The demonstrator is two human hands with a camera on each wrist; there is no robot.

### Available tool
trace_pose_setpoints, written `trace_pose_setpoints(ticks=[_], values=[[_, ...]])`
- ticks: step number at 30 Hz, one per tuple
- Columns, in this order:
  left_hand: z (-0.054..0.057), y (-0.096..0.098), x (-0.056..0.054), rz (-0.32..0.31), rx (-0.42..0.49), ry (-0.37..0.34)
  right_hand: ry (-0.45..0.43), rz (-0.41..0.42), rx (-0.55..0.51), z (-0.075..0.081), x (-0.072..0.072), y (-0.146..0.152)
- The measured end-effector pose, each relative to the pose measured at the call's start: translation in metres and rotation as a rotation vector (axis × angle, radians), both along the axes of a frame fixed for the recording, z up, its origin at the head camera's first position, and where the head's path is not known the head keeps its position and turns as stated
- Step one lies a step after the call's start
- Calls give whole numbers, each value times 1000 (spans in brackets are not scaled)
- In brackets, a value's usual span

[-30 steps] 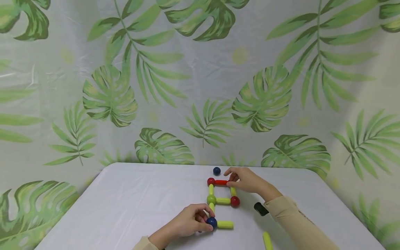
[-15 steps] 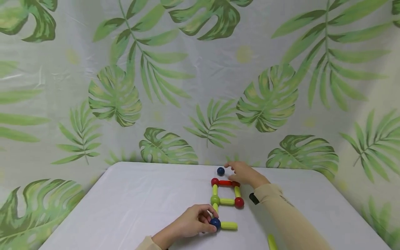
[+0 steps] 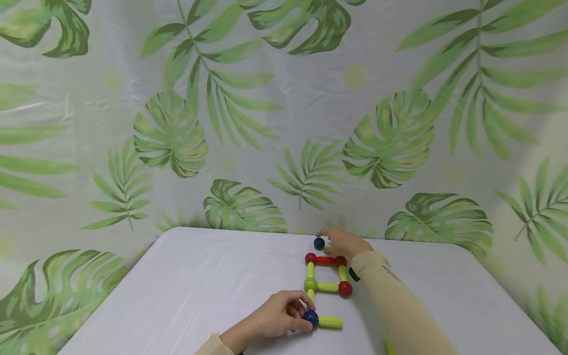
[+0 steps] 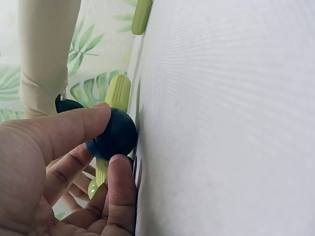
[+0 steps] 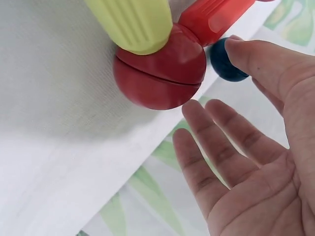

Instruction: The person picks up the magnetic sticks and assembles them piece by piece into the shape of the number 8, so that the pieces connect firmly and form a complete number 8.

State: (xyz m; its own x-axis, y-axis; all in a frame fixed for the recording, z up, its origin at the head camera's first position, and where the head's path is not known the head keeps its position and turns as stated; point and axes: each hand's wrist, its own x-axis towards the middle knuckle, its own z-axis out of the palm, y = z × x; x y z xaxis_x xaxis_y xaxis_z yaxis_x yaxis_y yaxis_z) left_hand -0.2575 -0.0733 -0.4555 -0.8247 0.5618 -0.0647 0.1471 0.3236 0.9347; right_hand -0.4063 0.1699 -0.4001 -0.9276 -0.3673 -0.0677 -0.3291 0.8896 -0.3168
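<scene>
My left hand (image 3: 279,315) pinches a dark blue ball (image 3: 312,318) at the near corner of a ball-and-stick figure. From that ball one yellow-green stick (image 3: 331,322) points right; another leads away to a green ball (image 3: 310,285). Beyond it, sticks and balls form a square, with a red stick (image 3: 326,261) along its far side. At the back, my right hand (image 3: 345,241) reaches around a second blue ball (image 3: 319,243), fingers spread. In the right wrist view the thumb overlaps this blue ball (image 5: 224,61), near a red ball (image 5: 160,73).
The white table (image 3: 199,286) ends just behind the far blue ball, at a leaf-print curtain (image 3: 248,148). A loose yellow-green stick (image 3: 390,346) lies near the front, partly behind the right sleeve (image 3: 399,305).
My right hand has left the square's far right red ball and moved back and left to the loose blue ball. The left hand keeps its hold; the head view has shifted slightly.
</scene>
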Motion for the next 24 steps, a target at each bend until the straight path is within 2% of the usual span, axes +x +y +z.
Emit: trace_pose_setpoints(ticks=[4,8,16,24], values=[[-1,1,0,4,1,-4,-9,-57,-5,-5,-2,0],[-2,2,0,7,-1,-3,-7,-76,-23,-10,-8,1],[-2,1,-1,10,3,-3,17,-16,0,-8,-8,-1],[-3,0,-2,10,7,-10,52,-9,39,-4,-5,-3]])
